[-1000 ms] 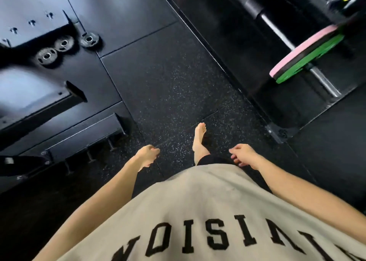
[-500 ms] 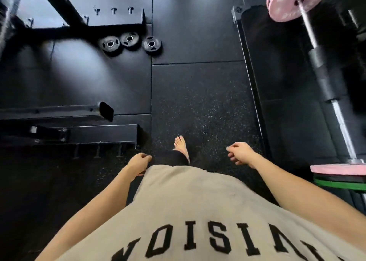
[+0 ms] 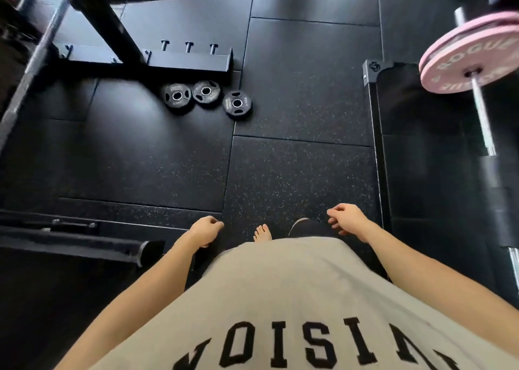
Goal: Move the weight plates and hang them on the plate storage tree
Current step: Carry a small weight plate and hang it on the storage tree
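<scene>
Three small black weight plates [image 3: 206,97] lie flat on the rubber floor [image 3: 303,94], just beside the black rack base [image 3: 157,66] | my left hand [image 3: 206,230] loosely curled, holding nothing | my right hand [image 3: 349,222] likewise, well apart from them

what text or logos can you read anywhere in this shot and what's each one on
"ROGUE": on the pink bumper plate at the barbell's end, its last letters running out of frame; a second line on its lower rim is cut off and unreadable.
"NOISI": large black letters on the beige shirt, upside down to the camera and cropped at both ends.
Small black weight plates on the floor: raised markings, too small to read.
Emblem on the platform corner bracket: a logo, not legible.
</scene>
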Tool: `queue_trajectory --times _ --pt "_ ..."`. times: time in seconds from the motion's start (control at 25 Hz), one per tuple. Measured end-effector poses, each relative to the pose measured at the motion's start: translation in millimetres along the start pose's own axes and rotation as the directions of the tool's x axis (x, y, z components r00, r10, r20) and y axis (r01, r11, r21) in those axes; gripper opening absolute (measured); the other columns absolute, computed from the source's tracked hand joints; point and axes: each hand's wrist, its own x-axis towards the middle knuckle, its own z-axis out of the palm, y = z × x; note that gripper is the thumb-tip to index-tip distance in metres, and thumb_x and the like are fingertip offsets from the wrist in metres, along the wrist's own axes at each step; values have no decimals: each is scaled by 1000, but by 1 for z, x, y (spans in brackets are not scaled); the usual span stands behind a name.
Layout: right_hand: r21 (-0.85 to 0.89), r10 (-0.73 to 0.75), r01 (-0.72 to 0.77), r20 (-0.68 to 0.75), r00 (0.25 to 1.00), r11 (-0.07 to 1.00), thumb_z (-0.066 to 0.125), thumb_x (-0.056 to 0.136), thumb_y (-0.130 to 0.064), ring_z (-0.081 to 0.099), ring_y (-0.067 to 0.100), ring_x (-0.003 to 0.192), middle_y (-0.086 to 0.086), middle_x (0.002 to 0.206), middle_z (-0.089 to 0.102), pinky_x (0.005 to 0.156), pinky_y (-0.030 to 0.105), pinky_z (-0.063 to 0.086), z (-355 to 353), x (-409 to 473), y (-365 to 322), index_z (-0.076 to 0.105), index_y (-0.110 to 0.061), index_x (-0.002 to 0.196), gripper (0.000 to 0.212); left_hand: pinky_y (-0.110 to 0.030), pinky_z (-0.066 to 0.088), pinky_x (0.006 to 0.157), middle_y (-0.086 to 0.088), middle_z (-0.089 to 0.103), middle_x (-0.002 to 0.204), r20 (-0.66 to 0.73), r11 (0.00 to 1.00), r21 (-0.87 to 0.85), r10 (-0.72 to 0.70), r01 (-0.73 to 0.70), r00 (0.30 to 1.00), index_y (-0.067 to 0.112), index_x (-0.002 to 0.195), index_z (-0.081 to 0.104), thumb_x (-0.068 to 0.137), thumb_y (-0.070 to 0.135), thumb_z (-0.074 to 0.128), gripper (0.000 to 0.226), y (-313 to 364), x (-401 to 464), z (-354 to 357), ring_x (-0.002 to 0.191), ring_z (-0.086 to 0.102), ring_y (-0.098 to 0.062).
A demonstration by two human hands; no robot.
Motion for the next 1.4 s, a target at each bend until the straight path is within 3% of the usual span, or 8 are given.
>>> queue_trajectory --times 0.2,0.36,0.48,0.68,0.88,1.04,1.24,1.4 --pt "-90 4 1 57 998 996 53 99 -24 64 24 91 9 98 66 76 37 54 -32 75 -92 61 -11 105 16 -33 48 77 -13 63 115 -28 994 -111 -18 14 999 11 124 55 103 29 45 29 86 58 -56 94 58 -23" --pt "-156 -9 28 118 993 987 53 99 -25 64 24 92 9 97 65 73 35 52 -64 144 -176 60 -10 109 20 -37 52 83 -11 63 117 -54 980 -181 -91 80 994 14 123 56 102 31 46 28 149 105 -94 105 60 -27" --pt "-245 -31 76 182 983 967 52 99 -26 64 25 94 9 99 66 71 34 53 -86 179 -241 60 -12 109 19 -36 51 80 -10 66 112 -126 967 -245 -108 75 986 12 119 61 101 29 48 28 191 123 -117 104 62 -28" --pt "-370 -78 168 245 966 914 52 100 -26 62 21 89 10 102 65 63 27 49 -112 239 -358 59 -14 108 16 -40 49 95 -10 71 109 -344 918 -397 -177 28 922 12 108 70 96 19 51 23 248 160 -161 106 63 -28" --pt "-489 -70 213 293 953 846 51 99 -28 60 21 84 9 99 64 67 30 50 -109 290 -454 58 -14 108 17 -44 55 86 -9 72 99 -256 771 -631 -311 86 916 20 91 67 94 22 54 13 267 219 -200 89 65 -26" --pt "-584 -36 206 289 957 785 52 99 -26 59 20 85 7 97 63 69 31 51 -99 325 -533 59 -13 109 18 -38 55 76 -7 70 90 -107 665 -726 -362 177 926 14 100 67 95 22 53 17 287 260 -231 77 61 -21" --pt "-606 -2 175 275 961 776 54 98 -25 58 20 76 11 95 67 60 30 47 -61 405 -610 62 -13 107 17 -43 53 89 -7 69 99 96 675 -673 -326 302 941 22 94 64 96 26 52 13 300 329 -245 97 66 -28" --pt "-624 29 170 296 955 763 53 99 -24 58 20 77 12 96 67 62 31 48 6 514 -650 61 -13 105 15 -46 54 93 -6 68 100 174 566 -733 -380 377 908 21 98 63 98 28 50 15 300 432 -236 99 65 -27"
